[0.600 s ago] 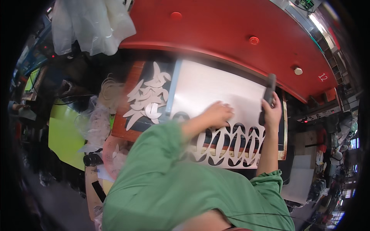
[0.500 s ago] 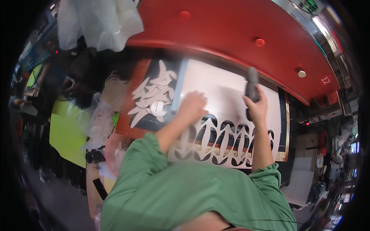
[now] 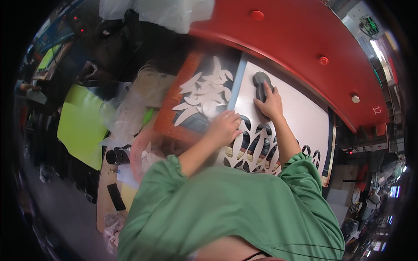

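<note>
My right hand (image 3: 271, 102) grips a dark grey, long, round-ended cutting die (image 3: 260, 81) that rests on, or just over, the upper left of the white sheet (image 3: 294, 102). At the sheet's left edge, by the blue strip (image 3: 237, 82), lies my left hand (image 3: 224, 128). Its fingers are stretched out, the thumb is apart, and it holds nothing. Rows of curved holes (image 3: 263, 137) are cut through the near part of the sheet. To the left, curved white cut pieces (image 3: 203, 95) lie heaped on a dark surface.
A red machine beam (image 3: 283, 35) with round knobs spans the far side. A pink basket (image 3: 141, 143) with white pieces stands at the left, near a black phone-like slab (image 3: 116, 196). Clear plastic bags (image 3: 119, 111) and a lime-green sheet (image 3: 80, 126) are further left.
My right hand has brought the cutting die leftward across the sheet, toward the blue strip. My left hand has come down at the sheet's left edge. The view has shifted.
</note>
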Motion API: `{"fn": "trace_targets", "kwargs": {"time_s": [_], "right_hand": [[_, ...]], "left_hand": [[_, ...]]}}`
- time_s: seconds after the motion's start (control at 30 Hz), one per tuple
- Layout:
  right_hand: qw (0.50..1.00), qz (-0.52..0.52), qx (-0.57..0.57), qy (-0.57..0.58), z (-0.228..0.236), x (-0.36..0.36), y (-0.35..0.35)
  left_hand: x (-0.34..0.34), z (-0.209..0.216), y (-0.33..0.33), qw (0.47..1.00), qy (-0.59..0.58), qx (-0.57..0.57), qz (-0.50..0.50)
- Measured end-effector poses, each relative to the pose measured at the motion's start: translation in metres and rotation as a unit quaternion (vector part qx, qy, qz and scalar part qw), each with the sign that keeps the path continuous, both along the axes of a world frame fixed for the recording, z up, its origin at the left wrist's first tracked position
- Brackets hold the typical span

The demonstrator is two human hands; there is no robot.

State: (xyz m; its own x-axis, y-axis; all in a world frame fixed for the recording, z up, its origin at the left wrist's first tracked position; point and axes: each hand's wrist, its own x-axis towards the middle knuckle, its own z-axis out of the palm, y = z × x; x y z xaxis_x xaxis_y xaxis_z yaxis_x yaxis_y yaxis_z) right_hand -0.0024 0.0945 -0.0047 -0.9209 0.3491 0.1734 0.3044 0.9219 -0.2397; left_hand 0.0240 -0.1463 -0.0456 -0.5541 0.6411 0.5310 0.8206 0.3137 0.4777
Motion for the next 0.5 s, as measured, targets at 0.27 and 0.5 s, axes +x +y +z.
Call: {"fn": "trace_targets", "kwargs": {"time_s": [0.27,0.5], "right_hand": [[0.975,0.190,-0.058,0.102,-0.008,-0.047,-0.057],[0.991,0.092,-0.013,-0.097,-0.019,-0.133,-0.135]], "left_hand": [[0.085,-0.080,-0.159,0.914,-0.052,0.033,0.402],[0.224,-0.166,-0.219,0.478,-0.284,0.036,0.831]]}}
